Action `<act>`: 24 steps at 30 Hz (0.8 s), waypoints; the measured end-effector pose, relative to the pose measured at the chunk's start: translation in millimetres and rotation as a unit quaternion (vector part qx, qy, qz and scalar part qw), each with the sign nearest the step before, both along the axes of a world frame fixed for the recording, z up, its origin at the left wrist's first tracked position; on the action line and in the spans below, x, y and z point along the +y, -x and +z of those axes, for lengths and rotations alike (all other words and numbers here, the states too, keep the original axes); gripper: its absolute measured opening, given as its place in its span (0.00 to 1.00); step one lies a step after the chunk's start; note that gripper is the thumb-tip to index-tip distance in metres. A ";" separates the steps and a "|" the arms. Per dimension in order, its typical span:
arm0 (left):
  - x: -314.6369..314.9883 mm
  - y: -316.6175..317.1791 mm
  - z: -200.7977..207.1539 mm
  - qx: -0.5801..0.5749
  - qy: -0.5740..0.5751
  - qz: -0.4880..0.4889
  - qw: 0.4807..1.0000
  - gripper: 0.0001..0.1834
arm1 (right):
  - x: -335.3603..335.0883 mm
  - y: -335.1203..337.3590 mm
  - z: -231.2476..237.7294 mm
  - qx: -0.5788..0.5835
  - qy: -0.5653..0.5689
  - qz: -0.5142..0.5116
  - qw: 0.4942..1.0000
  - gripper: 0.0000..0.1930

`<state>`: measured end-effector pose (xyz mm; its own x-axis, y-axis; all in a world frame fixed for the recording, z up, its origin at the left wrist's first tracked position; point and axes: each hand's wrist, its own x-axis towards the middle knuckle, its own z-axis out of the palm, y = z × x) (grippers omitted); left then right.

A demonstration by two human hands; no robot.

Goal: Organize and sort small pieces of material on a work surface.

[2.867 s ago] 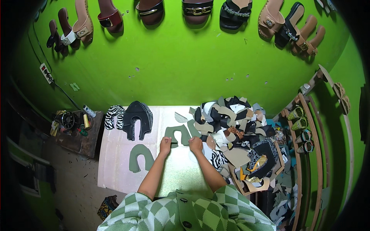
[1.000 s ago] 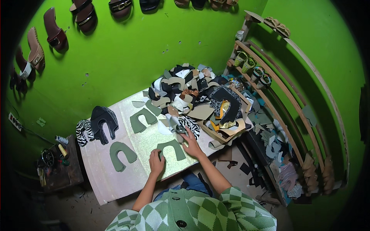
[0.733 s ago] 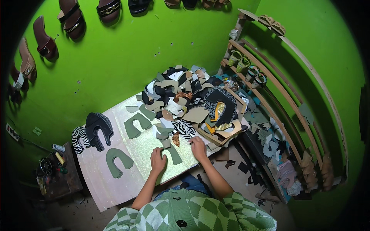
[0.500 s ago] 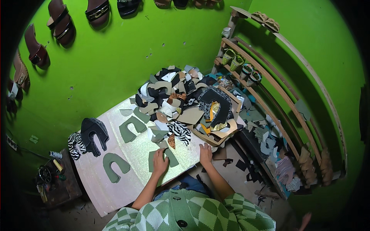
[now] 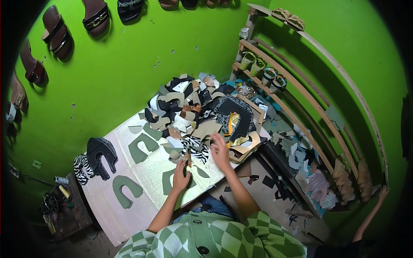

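My left hand (image 5: 181, 177) lies over a grey-green U-shaped cutout (image 5: 168, 182) near the front edge of the table, its fingers stretched toward small scraps (image 5: 174, 155). My right hand (image 5: 220, 155) is raised beside the zebra-print scraps (image 5: 198, 154), fingers apart, with nothing clearly seen in it. Farther left on the table lie two more grey-green U-shaped cutouts, one nearer (image 5: 127, 191) and one farther (image 5: 143, 147). Stacked black U-shaped pieces (image 5: 101, 157) sit at the left edge, next to zebra-print pieces (image 5: 81, 168).
A heap of mixed offcuts (image 5: 185, 101) covers the far end of the table, beside a wooden tray (image 5: 259, 112) of scraps. At right stands a slatted shoe rack (image 5: 297, 69); another person's arm (image 5: 370, 215) reaches toward it. Thread spools (image 5: 63, 190) stand on a small side table.
My right hand has lifted off the table's front edge and moved up toward the scraps. My left hand has shifted slightly away from me. Another person's arm now shows at lower right.
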<state>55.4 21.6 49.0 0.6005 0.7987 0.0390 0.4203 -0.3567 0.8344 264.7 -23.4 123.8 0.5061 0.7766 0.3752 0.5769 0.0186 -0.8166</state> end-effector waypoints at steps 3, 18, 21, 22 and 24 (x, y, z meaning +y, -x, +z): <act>-0.8 2.1 -0.5 0.008 -0.006 0.002 1.000 0.30 | 2.7 -49.4 -33.1 -0.029 0.164 -0.087 0.982 0.15; -7.8 13.3 -8.7 0.023 -0.026 0.007 0.999 0.23 | 18.9 -66.5 -42.4 -0.083 0.276 -0.063 0.956 0.07; -15.1 -27.2 8.7 0.203 0.090 0.044 0.974 0.25 | 10.9 -72.2 -21.6 0.218 0.193 0.047 0.955 0.09; -20.4 -37.1 6.6 0.202 0.091 0.043 0.974 0.25 | 8.4 -69.3 -8.9 0.218 0.194 0.046 0.955 0.09; -26.0 -51.6 -4.5 0.280 -0.021 0.061 0.958 0.23 | 9.1 -64.0 7.1 0.459 0.123 0.092 0.875 0.08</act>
